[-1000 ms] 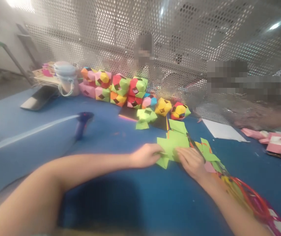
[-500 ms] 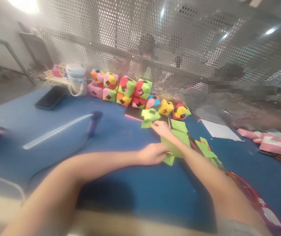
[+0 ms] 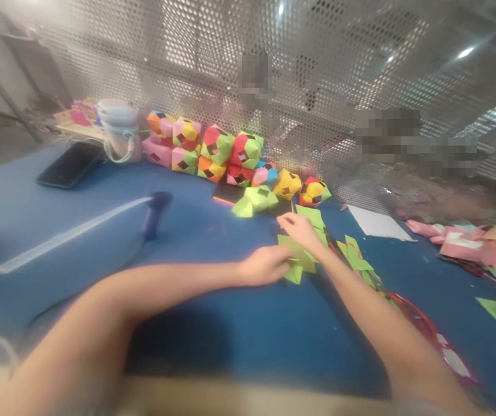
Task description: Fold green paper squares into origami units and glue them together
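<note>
My left hand [image 3: 264, 266] is closed on a folded green paper piece [image 3: 293, 273], gripping it by its left edge above the blue table. Just beyond it, my right hand [image 3: 299, 227] hovers with loosely bent fingers, and nothing shows between them. Past its fingertips, folded light-green paper pieces [image 3: 256, 199] lie in a small heap on a dark flat sheet [image 3: 226, 191]. More green paper [image 3: 311, 216] lies behind my right hand, partly hidden by it.
Colourful folded-paper balls [image 3: 217, 144] are stacked along the perforated metal screen [image 3: 178, 63]. Leftward are a cup [image 3: 120, 130], a black phone [image 3: 70, 165], a purple glue gun [image 3: 155, 215] and a clear strip [image 3: 74, 234]. Red-framed glasses [image 3: 451, 355], white paper [image 3: 378, 223] and pink pieces [image 3: 469, 245] lie rightward.
My right hand has let go of a green paper piece at the small heap and drawn back to the right. My left hand still grips its green piece. The view has shifted slightly.
</note>
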Available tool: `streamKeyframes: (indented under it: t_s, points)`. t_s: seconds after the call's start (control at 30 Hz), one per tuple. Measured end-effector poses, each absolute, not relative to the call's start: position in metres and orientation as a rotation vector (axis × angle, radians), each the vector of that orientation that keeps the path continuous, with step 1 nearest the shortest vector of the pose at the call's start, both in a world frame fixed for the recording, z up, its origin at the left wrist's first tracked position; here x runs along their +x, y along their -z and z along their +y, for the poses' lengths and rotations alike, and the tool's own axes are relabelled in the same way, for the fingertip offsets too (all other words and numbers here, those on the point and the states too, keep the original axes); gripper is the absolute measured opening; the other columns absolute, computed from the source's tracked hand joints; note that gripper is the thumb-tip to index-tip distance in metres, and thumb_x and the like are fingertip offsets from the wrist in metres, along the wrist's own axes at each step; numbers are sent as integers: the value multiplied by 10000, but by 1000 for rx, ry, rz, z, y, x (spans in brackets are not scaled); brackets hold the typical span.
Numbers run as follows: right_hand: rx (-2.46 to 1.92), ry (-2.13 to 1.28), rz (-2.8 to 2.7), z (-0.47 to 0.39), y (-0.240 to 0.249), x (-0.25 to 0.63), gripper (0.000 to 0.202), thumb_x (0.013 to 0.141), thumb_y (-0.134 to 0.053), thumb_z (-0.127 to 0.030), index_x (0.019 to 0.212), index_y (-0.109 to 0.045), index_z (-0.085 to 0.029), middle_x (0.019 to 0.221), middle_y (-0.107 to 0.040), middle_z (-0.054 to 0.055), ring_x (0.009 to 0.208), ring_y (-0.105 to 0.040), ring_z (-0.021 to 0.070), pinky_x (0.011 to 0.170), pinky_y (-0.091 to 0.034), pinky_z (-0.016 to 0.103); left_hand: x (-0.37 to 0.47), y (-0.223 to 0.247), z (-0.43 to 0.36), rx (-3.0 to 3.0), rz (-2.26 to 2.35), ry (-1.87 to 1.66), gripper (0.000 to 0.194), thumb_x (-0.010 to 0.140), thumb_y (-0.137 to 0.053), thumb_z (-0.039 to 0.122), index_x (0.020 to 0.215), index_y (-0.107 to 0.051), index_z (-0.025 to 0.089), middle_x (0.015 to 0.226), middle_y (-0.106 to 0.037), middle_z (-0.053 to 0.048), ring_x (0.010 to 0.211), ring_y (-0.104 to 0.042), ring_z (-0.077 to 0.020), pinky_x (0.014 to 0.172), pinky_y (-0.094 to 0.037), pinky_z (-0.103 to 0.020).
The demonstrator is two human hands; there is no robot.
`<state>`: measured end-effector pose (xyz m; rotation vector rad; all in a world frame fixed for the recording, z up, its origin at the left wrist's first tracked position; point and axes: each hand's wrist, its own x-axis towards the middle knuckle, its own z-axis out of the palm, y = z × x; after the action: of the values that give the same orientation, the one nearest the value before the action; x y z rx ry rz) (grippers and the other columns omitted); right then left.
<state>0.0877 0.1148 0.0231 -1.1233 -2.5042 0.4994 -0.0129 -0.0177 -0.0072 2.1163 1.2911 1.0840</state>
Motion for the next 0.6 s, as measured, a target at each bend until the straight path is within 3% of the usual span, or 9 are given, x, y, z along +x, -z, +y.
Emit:
streamKeyframes:
  t_s: [0.13, 0.27, 0.6]
  points:
    - [-1167, -493, -2532, 107, -21, 149, 247, 802, -524, -349, 921, -655, -177, 1011, -679, 75, 938, -620, 215, 857, -458, 348, -15, 0, -15, 2033, 1413, -1097, 295, 783, -424, 116, 1020, -592, 162, 968, -667, -66, 881, -619, -175, 818, -476, -285]
    - [-1148, -391, -2674, 89, -3, 183, 452, 819, -512, -468, 1166, -577, -187, 1306, -527, 122, 1215, -475, 272, 1005, -379, 442, -22, 0, -5, 2012, 1541, -1101, 271, 775, -441, 127, 998, -592, 156, 944, -668, -68, 851, -619, -190, 786, -479, -303]
    - [-1110, -145, -2692, 75, 17, 185, 489, 871, -438, -411, 1229, -532, -90, 1351, -467, 180, 1274, -402, 317, 1041, -332, 489, -32, 6, 16, 1876, 1593, -1230, 145, 749, -466, 95, 813, -593, 123, 752, -628, -21, 699, -563, -131, 671, -420, -234]
